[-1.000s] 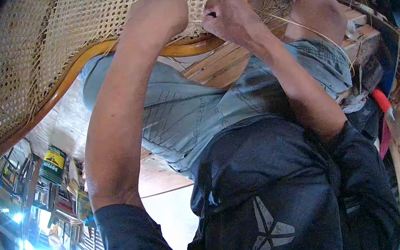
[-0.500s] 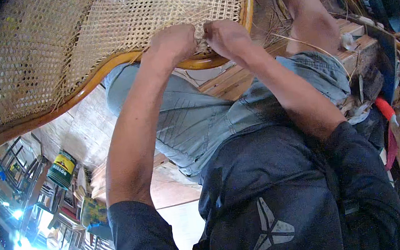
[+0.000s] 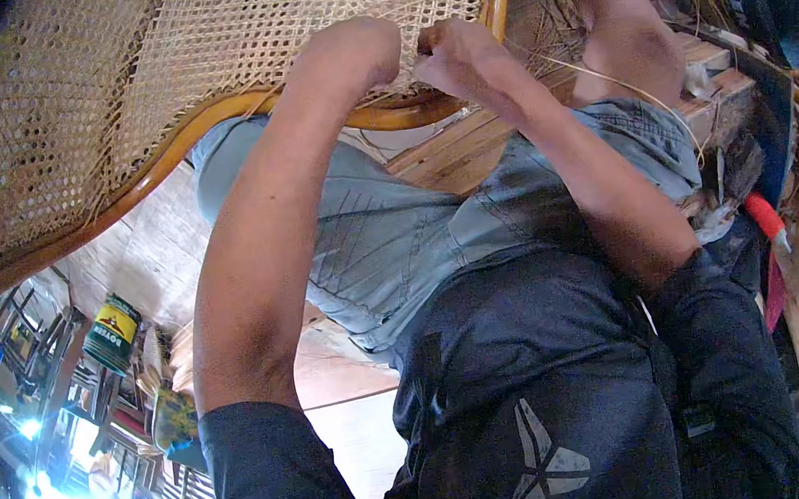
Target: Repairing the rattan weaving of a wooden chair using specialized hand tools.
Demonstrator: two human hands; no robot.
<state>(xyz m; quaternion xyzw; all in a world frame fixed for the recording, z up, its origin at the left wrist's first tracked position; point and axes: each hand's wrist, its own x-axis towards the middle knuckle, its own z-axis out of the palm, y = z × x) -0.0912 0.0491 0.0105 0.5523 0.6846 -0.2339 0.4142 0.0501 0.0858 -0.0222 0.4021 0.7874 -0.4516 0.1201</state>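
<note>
Head camera: the left one of a side-by-side pair worn on the person's head, facing down and forward.
Dark shirt [image 3: 552, 330]: close under the lens, filling the lower middle.
Grey trousers [image 3: 387, 231]: mid-picture, farther off, seen from above.
Left hand [image 3: 358, 48] and right hand [image 3: 462, 54]: farther still, toward the upper edge.
Cane panel [image 3: 226, 40]: cut by that edge.
Fisheye rim: round, dark at the corners, bending straight edges.
</note>
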